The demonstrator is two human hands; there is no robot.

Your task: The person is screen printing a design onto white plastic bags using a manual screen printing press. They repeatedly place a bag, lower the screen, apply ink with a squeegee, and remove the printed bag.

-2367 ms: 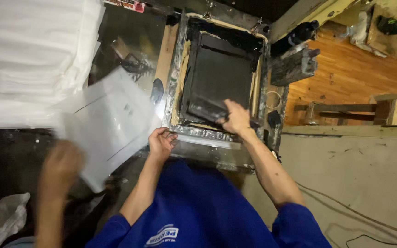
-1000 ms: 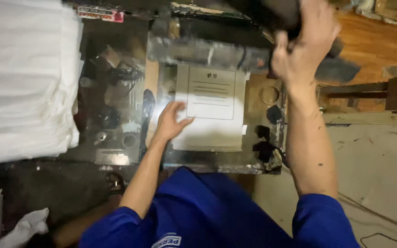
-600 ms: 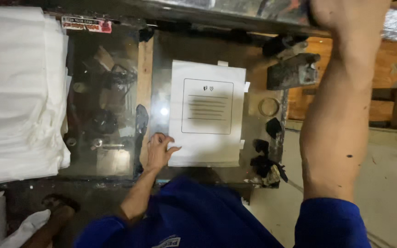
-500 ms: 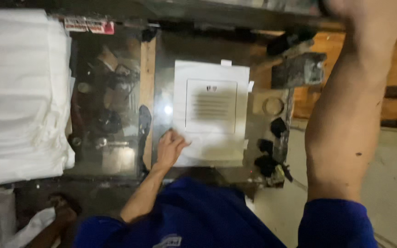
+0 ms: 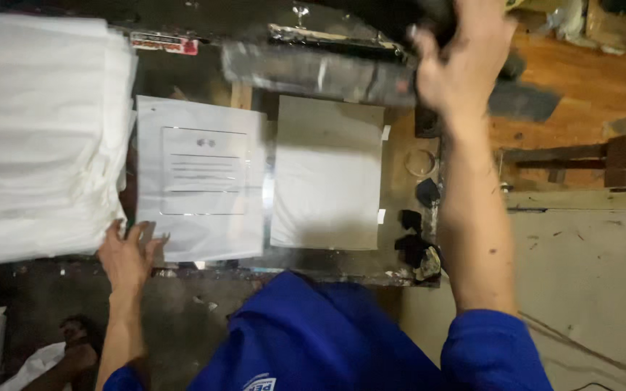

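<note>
1. At the bench's near edge: left hand (image 5: 128, 253), fingers spread, fingertips touching the lower left corner of the printed white paper sheet (image 5: 201, 188).
2. Printed sheet: lies flat beside the tall stack of white paper (image 5: 41, 137), long axis running away from the person.
3. Right hand (image 5: 461, 61): raised, fingers curled around the dark blurred screen frame (image 5: 320, 69).
4. Blank white rectangular sheet (image 5: 327, 174): flat under the frame, long axis likewise.

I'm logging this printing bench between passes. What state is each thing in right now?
Screen frame: raised, tilted up off the bed.
Printed sheet: flat, left of the bed.
Blank sheet: flat on the bed.
White stack: piled, far left.
Right hand: gripping the frame.
Left hand: at the printed sheet's lower corner.
</note>
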